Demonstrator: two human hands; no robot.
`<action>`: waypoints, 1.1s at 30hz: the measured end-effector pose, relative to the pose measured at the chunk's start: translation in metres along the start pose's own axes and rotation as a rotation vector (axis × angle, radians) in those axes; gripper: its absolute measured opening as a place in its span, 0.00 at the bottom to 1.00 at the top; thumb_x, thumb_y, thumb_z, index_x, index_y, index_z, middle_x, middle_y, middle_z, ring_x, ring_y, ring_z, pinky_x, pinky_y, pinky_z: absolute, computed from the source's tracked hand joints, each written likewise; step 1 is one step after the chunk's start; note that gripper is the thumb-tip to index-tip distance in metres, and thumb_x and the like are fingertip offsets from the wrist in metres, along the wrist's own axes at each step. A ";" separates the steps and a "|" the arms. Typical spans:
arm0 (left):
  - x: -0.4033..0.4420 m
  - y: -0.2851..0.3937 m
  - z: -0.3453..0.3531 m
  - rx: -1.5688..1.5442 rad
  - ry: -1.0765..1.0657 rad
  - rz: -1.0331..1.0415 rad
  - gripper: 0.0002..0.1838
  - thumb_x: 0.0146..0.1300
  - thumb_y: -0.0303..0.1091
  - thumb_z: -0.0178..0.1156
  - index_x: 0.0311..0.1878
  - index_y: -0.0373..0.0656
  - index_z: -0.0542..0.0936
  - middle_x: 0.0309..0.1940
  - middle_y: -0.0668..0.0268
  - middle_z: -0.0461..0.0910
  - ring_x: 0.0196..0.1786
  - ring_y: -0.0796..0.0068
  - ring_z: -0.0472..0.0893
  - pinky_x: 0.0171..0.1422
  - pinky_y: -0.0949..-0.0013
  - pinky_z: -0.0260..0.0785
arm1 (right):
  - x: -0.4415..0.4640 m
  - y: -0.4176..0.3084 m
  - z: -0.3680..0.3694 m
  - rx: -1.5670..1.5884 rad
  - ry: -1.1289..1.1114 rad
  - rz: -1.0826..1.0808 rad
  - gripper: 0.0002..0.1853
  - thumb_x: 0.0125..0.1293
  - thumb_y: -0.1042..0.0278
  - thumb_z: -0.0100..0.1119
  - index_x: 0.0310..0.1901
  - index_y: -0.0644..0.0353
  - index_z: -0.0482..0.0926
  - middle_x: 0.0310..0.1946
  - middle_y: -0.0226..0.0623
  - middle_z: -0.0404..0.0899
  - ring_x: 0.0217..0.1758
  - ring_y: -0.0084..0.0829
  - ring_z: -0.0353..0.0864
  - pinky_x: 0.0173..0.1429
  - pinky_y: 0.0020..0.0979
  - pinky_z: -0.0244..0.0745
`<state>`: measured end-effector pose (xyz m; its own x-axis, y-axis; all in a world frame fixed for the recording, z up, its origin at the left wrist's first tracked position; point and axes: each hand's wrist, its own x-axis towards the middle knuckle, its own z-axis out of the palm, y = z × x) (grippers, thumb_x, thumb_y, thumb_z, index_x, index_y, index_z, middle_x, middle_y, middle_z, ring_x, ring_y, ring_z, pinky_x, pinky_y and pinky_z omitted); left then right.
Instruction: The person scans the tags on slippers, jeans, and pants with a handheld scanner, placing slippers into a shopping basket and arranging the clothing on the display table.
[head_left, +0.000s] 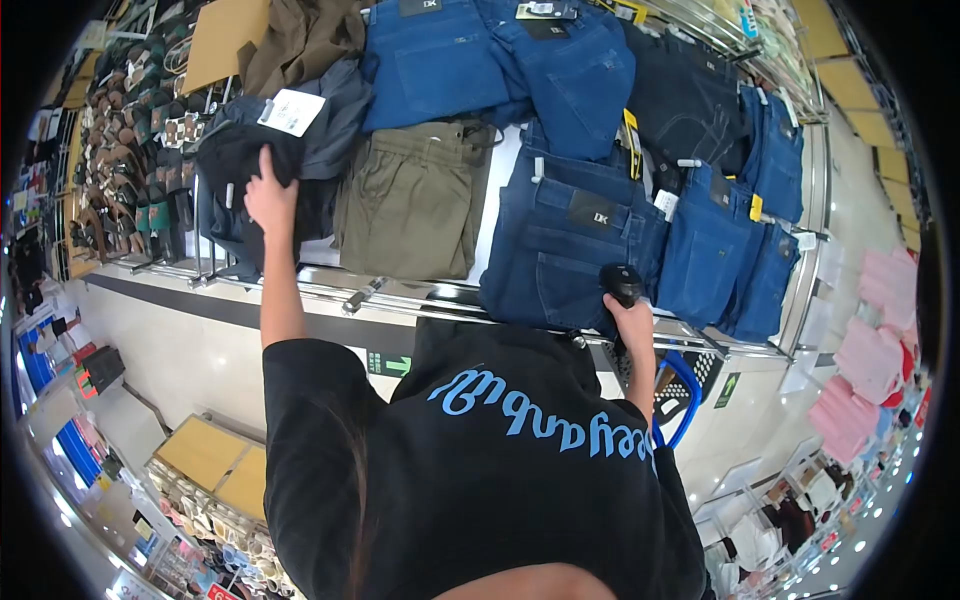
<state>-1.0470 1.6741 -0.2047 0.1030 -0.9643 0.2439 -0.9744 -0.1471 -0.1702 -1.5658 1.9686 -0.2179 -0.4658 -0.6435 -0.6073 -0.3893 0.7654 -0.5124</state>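
My left hand rests on dark folded trousers at the left of the rack, its index finger stretched out and the other fingers partly bent. Just above it, a white paper tag lies on a grey garment. In my right hand is a black handheld scanner, held by its handle over the front edge of some dark blue jeans. Olive trousers lie folded between my two hands.
The metal rack rail runs along the front of the clothes. More blue jeans are stacked behind. Several shoes hang at the left. A blue curved handle stands near my right side, and pink clothes hang farther right.
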 end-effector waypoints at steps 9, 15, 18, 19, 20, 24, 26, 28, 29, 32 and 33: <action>-0.023 0.011 -0.004 -0.096 -0.170 -0.018 0.46 0.41 0.44 0.69 0.67 0.54 0.59 0.38 0.50 0.78 0.43 0.48 0.78 0.47 0.51 0.70 | 0.009 0.015 0.004 0.028 -0.003 -0.026 0.24 0.53 0.50 0.64 0.38 0.68 0.81 0.30 0.52 0.82 0.38 0.45 0.83 0.44 0.37 0.72; -0.066 0.034 0.025 -0.316 -0.250 -0.125 0.40 0.42 0.37 0.66 0.63 0.56 0.62 0.39 0.50 0.78 0.45 0.47 0.78 0.48 0.51 0.70 | 0.001 0.012 0.004 0.023 0.015 -0.037 0.22 0.53 0.51 0.64 0.37 0.66 0.81 0.30 0.51 0.82 0.39 0.46 0.82 0.45 0.38 0.72; -0.072 0.039 0.014 -0.360 -0.221 -0.148 0.40 0.44 0.34 0.65 0.64 0.56 0.61 0.41 0.48 0.77 0.46 0.45 0.77 0.50 0.51 0.70 | 0.000 0.016 0.005 0.031 0.029 -0.067 0.22 0.53 0.50 0.64 0.37 0.66 0.82 0.31 0.52 0.82 0.40 0.46 0.82 0.45 0.38 0.72; -0.079 0.040 0.012 -0.367 -0.214 -0.154 0.41 0.44 0.34 0.65 0.65 0.56 0.61 0.41 0.49 0.77 0.47 0.46 0.76 0.50 0.51 0.69 | 0.000 0.016 0.005 0.019 0.031 -0.063 0.23 0.53 0.50 0.65 0.37 0.66 0.82 0.31 0.52 0.82 0.39 0.47 0.82 0.45 0.37 0.72; -0.086 0.041 0.010 -0.373 -0.205 -0.162 0.41 0.44 0.34 0.65 0.65 0.56 0.61 0.41 0.50 0.76 0.48 0.47 0.75 0.51 0.51 0.69 | 0.002 0.019 0.005 0.022 0.025 -0.067 0.23 0.53 0.51 0.64 0.37 0.66 0.82 0.31 0.52 0.82 0.39 0.47 0.82 0.45 0.37 0.72; -0.120 0.047 0.008 -0.411 -0.254 -0.261 0.35 0.48 0.24 0.55 0.63 0.59 0.69 0.39 0.49 0.75 0.43 0.47 0.76 0.51 0.54 0.69 | 0.008 0.025 0.005 0.106 -0.009 -0.155 0.23 0.53 0.52 0.64 0.39 0.67 0.81 0.30 0.50 0.82 0.38 0.40 0.83 0.45 0.36 0.71; -0.134 0.044 0.003 -0.535 -0.261 -0.263 0.29 0.48 0.23 0.52 0.57 0.55 0.77 0.39 0.49 0.79 0.42 0.51 0.79 0.51 0.58 0.71 | 0.004 0.021 -0.004 0.131 -0.052 -0.176 0.22 0.54 0.53 0.65 0.40 0.67 0.81 0.31 0.48 0.83 0.38 0.36 0.82 0.45 0.35 0.71; -0.144 0.035 0.008 -0.737 -0.303 -0.286 0.26 0.48 0.23 0.51 0.53 0.53 0.79 0.39 0.50 0.81 0.42 0.53 0.80 0.51 0.60 0.71 | 0.009 0.029 -0.008 0.174 -0.102 -0.151 0.23 0.55 0.52 0.65 0.39 0.68 0.81 0.34 0.40 0.82 0.39 0.31 0.79 0.49 0.32 0.70; -0.147 0.037 0.000 -0.705 -0.336 -0.266 0.22 0.50 0.26 0.50 0.50 0.47 0.81 0.40 0.55 0.82 0.44 0.57 0.81 0.52 0.63 0.72 | 0.016 0.039 -0.007 0.221 -0.131 -0.126 0.21 0.55 0.53 0.65 0.37 0.67 0.82 0.32 0.39 0.82 0.38 0.29 0.78 0.48 0.31 0.69; -0.161 0.037 -0.002 -0.888 -0.316 -0.190 0.21 0.53 0.28 0.50 0.51 0.42 0.79 0.41 0.58 0.83 0.47 0.60 0.81 0.55 0.65 0.71 | 0.022 0.041 -0.018 0.427 -0.286 -0.084 0.18 0.58 0.56 0.64 0.41 0.63 0.79 0.32 0.35 0.80 0.33 0.25 0.77 0.38 0.29 0.73; -0.161 0.039 -0.016 -0.858 -0.392 -0.228 0.20 0.56 0.30 0.50 0.52 0.37 0.78 0.44 0.58 0.82 0.50 0.61 0.81 0.56 0.67 0.71 | 0.019 0.038 -0.024 0.520 -0.348 -0.013 0.19 0.58 0.56 0.63 0.44 0.63 0.77 0.33 0.35 0.80 0.33 0.25 0.77 0.36 0.28 0.74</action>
<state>-1.1045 1.8272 -0.2350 0.2153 -0.9603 -0.1774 -0.7215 -0.2788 0.6339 -1.6086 1.9849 -0.2341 -0.1430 -0.6831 -0.7162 0.0849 0.7125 -0.6965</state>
